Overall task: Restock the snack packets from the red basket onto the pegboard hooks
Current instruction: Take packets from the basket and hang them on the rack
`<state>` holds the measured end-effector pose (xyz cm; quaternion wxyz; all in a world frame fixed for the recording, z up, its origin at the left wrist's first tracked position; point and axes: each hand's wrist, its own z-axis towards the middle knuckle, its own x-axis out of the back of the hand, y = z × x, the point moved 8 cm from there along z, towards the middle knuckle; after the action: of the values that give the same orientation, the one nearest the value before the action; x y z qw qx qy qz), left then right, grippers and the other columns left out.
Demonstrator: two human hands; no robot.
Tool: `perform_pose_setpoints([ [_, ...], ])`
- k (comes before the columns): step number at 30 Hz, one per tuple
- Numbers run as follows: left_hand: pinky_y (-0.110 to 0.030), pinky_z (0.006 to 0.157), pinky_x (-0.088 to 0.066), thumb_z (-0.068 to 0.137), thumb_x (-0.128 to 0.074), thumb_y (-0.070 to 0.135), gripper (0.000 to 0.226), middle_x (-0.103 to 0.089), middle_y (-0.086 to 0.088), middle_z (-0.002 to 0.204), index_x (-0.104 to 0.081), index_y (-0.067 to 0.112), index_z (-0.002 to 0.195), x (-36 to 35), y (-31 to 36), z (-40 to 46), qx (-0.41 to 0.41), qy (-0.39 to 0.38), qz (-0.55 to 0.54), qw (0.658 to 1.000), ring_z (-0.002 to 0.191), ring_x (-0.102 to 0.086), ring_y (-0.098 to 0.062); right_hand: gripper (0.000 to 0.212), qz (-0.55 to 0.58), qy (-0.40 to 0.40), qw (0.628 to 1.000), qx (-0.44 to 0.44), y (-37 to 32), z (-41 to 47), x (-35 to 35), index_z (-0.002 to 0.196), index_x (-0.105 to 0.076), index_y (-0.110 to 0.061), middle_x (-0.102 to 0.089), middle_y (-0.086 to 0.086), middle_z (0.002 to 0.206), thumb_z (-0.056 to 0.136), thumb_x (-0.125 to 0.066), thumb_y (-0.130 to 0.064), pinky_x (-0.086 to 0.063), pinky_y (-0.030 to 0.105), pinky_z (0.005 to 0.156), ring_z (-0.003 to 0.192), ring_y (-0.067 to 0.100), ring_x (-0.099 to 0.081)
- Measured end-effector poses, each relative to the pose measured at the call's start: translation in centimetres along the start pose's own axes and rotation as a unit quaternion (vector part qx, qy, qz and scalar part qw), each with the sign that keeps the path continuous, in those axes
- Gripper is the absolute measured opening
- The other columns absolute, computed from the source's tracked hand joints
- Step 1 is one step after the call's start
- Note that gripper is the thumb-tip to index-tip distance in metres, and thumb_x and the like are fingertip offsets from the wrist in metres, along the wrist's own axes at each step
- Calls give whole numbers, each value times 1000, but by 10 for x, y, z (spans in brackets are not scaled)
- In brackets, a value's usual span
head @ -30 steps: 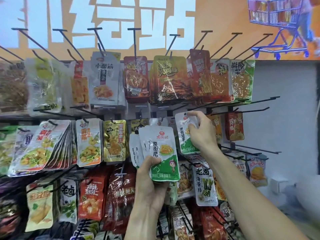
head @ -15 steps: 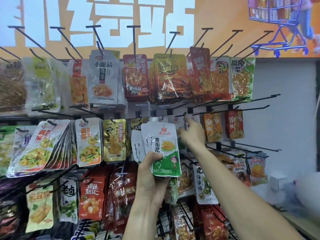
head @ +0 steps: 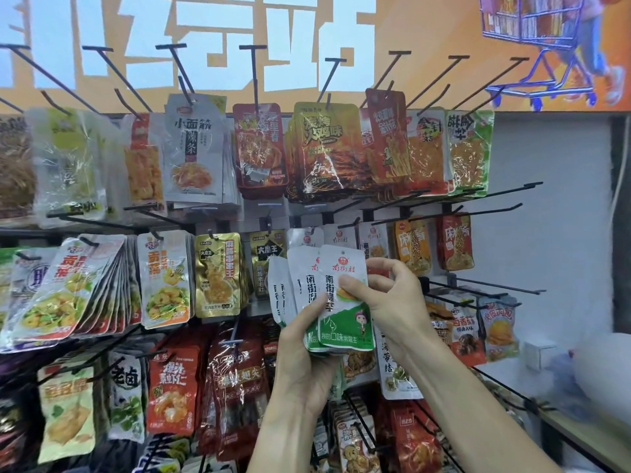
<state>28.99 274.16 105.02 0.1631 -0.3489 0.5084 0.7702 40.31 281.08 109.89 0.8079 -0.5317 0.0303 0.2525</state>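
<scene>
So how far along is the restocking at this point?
Mid-job. Matching white-and-green packets already hang on the middle-row hooks. The left hand holds a fan of white-and-green packets, and the right hand pinches the front one. Those remain to hang; the red basket is out of view.

Across the top runs an orange banner (head: pixel 426 35) with big pale blue-white letters (head: pixel 205 39) and, at the far right, a drawing of a blue shopping cart (head: pixel 532 39). Below it on the right is a plain grey-white wall (head: pixel 553 158) (a small white box (head: pixel 541 353) is fixed on it). A pale ledge (head: pixel 587 435) goes along the lower right. The light is even and soft.
</scene>
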Motion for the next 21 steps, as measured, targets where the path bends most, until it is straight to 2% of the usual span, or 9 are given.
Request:
perform_pose_setpoints([
  [3,-38,68,-63,82,-70,16,46,-75,-23,118,-72,1,126,-1,0,0,-12,-1,-12,1000,88,-75,-32,51,6,-1,1000,6,1,0,6,125,-53,-10,-80,10,96,84,-81,0,-65,40,64,84,29,-79],
  [5,-36,66,-61,81,-69,14,36,-76,-23,113,-76,1,114,0,1,1,-14,6,1,1000,83,-74,-30,44,11,-1,1000,14,-3,4,9,125,-55,-12,-79,10,101,88,-76,1,-65,43,67,88,29,-78],
  [8,-38,66,-56,81,-71,14,15,-74,-21,97,-81,4,85,-1,4,1,-18,12,27,999,73,-70,-28,36,-36,17,997,68,-18,26,14,118,-63,-29,-74,4,121,94,-72,-4,-62,51,88,110,28,-73],
  [11,-38,68,-60,84,-68,12,16,-75,-23,90,-73,0,92,2,10,2,-27,28,28,999,72,-73,-29,36,-104,20,987,119,-35,45,9,115,-65,-42,-70,-4,130,96,-72,-11,-52,54,107,125,24,-64],
  [16,-44,83,-55,83,-68,13,21,-74,-27,88,-69,-2,98,1,14,-2,-31,32,33,998,76,-73,-34,44,-164,17,978,126,-38,59,6,138,-62,-20,-62,-5,140,96,-71,-8,-45,44,115,133,15,-55],
  [21,-45,84,-54,84,-68,11,22,-74,-26,86,-68,-3,101,3,15,-3,-29,34,30,999,77,-73,-34,49,-197,13,971,137,-45,64,5,143,-59,-16,-60,-4,144,97,-70,-7,-41,32,113,135,11,-51],
])
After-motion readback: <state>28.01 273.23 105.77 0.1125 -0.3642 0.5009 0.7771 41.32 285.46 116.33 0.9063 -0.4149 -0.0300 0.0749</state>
